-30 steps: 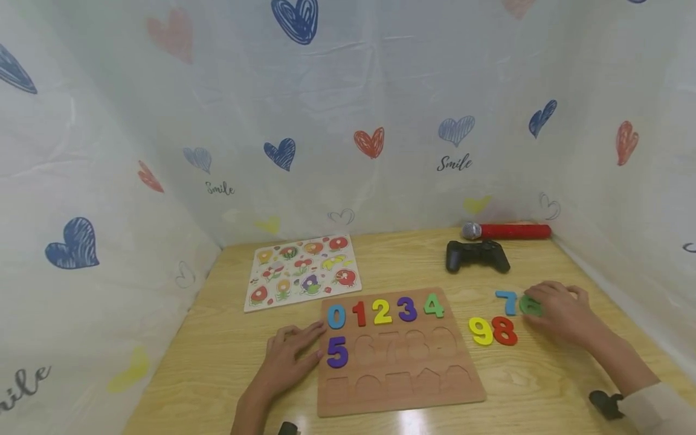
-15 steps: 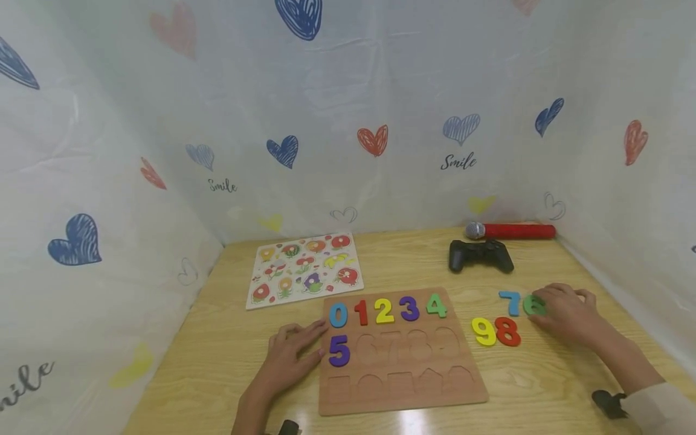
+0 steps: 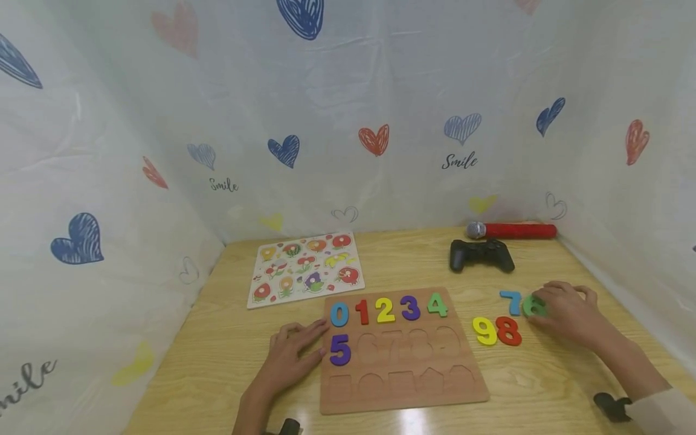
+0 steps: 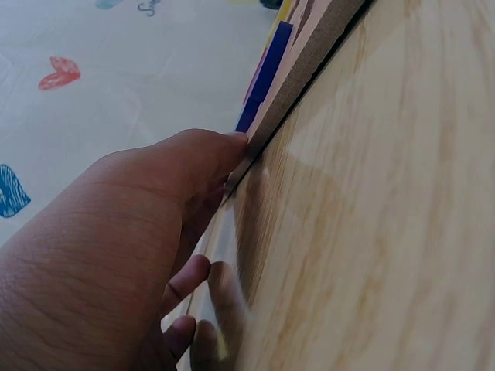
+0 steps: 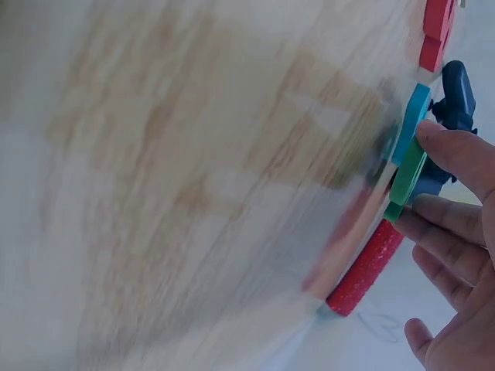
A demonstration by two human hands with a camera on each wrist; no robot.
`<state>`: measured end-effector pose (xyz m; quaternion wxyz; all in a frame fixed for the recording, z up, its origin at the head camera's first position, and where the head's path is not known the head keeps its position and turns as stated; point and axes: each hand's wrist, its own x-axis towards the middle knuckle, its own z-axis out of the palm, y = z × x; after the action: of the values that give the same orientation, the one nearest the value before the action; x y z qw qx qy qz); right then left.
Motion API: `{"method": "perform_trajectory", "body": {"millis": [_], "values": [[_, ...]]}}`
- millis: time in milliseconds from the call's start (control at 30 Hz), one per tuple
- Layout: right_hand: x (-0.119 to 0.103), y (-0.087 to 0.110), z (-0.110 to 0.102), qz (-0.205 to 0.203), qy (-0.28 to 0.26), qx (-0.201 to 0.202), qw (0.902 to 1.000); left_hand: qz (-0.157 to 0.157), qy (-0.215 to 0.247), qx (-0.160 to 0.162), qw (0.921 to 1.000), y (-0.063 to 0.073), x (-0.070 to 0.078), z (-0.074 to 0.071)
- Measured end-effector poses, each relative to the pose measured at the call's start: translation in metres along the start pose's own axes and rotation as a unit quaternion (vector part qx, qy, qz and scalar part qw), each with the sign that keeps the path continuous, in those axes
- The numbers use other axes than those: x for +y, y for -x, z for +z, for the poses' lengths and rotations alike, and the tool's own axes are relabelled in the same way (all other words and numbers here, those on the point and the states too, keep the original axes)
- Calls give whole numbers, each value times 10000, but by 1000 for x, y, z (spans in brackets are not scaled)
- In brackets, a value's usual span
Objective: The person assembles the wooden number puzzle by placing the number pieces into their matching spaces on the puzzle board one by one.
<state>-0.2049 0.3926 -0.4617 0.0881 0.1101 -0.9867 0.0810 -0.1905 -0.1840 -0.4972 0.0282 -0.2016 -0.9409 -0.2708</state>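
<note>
A brown wooden number board (image 3: 405,394) lies on the table, with coloured numbers 0 to 4 in its top row. Below the 0 sits a purple number 5 (image 3: 340,350). My left hand (image 3: 290,356) rests at the board's left edge, thumb and fingertips touching it beside the 5, fingers fairly straight. At the right, my right hand (image 3: 568,314) pinches a green number 6 (image 5: 407,182) between thumb and fingers, low over the table. Around it lie a blue number 7 (image 3: 512,302), a red number 8 (image 3: 509,330) and a yellow number 9 (image 3: 484,331).
A fruit puzzle board (image 3: 321,289) lies at the back left. Behind the loose numbers are a black game controller (image 3: 481,255) and a red microphone (image 3: 516,231). A white curtain (image 3: 326,181) printed with hearts borders the table (image 3: 217,338) at the back and sides.
The head view has shifted slightly. Both hands keep their places, the left at the board's edge and the right on the green number 6.
</note>
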Motion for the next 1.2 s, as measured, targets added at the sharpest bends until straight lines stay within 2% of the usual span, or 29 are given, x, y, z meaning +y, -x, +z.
{"method": "perform_trajectory", "body": {"millis": [267, 600, 900, 1200], "values": [[-14, 3, -6, -270, -45, 234, 9994, -43, -8, 1, 10000, 0, 0, 0], [-35, 4, -8, -683, -135, 569, 9960, 70, 25, 83, 9999, -1, -1, 0], [-58, 5, -8, -892, -306, 537, 9941, 49, -77, 15, 10000, -2, -4, 2], [-74, 4, -6, -1526, -300, 977, 9830, 31, 30, -14, 10000, 0, -2, 0]]}}
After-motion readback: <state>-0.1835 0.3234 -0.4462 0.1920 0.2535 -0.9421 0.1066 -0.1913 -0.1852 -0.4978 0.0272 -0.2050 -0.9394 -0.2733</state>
